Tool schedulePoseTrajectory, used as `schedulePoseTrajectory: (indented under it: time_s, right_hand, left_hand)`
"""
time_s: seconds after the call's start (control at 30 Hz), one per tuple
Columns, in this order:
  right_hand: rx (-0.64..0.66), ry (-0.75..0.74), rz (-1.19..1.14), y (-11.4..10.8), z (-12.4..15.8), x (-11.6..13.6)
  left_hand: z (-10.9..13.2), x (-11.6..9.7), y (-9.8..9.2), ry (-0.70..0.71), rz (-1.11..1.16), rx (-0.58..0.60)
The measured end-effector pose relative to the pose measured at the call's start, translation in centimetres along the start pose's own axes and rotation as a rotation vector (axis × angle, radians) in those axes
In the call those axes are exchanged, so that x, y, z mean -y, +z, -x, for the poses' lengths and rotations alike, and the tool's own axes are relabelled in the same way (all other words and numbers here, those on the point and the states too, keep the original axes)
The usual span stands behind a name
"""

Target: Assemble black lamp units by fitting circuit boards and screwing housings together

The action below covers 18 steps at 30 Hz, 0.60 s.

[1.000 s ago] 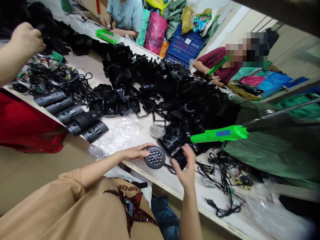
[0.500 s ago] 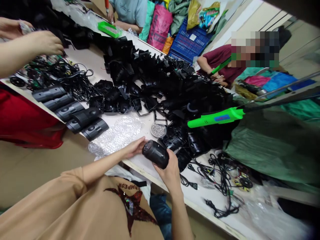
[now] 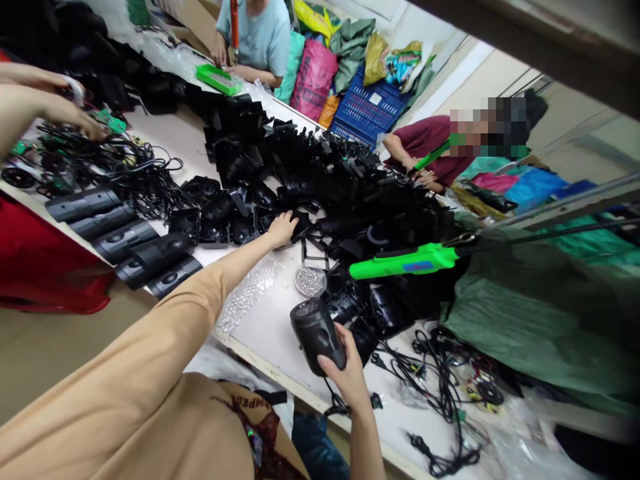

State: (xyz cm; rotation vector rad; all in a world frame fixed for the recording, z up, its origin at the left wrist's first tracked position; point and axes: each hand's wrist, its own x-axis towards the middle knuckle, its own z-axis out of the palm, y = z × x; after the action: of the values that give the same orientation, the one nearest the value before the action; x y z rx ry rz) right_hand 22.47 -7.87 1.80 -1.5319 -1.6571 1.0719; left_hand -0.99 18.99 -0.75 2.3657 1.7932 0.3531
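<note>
My right hand [image 3: 347,370] grips a black cylindrical plastic housing [image 3: 317,333], tilted over the table's near edge, its end with small holes facing up and away from me. A cable shows beneath it. My left arm stretches forward, and my left hand [image 3: 283,230] has its fingers curled over a black plastic frame [image 3: 301,227] at the near side of the parts pile. The fingertips are partly lost against the dark parts. Between my hands stands a round dish of small metal screws [image 3: 309,282]. A green electric screwdriver [image 3: 405,262] hangs to the right of the dish.
Several black cylindrical housings [image 3: 153,257] lie in a row at the left edge. Bubble wrap [image 3: 250,290] is beside my left forearm. Tangled cables [image 3: 440,380] lie at right. A co-worker's hands [image 3: 65,107] are over wires at left; two people sit across the table.
My left hand has left the housing's side and reached forward to the black frames. My right hand keeps the housing, now slightly lower and more upright. The co-worker's hands at left have moved lower.
</note>
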Motion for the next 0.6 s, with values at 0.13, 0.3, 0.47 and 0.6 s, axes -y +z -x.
schedulePoseTrajectory:
  time_s: [0.13,0.3,0.47,0.6]
  right_hand:
    - [0.006,0.053,-0.215,-0.6,-0.2,-0.9]
    - [-0.083,0.183,-0.494,-0.4,0.0,-2.7]
    - [-0.264,0.508,-0.863,0.2,0.2,-3.9]
    - [-0.248,0.579,-1.038,0.7,-0.1,-3.8]
  left_hand:
    - [-1.6,0.1,0.2,0.027,-0.041,0.028]
    - [-1.1,1.0,-1.3,0.115,-0.01,0.071]
    - [2.2,2.1,-1.9,0.279,-0.059,0.204]
    - [3.7,2.4,-1.6,0.392,-0.186,0.324]
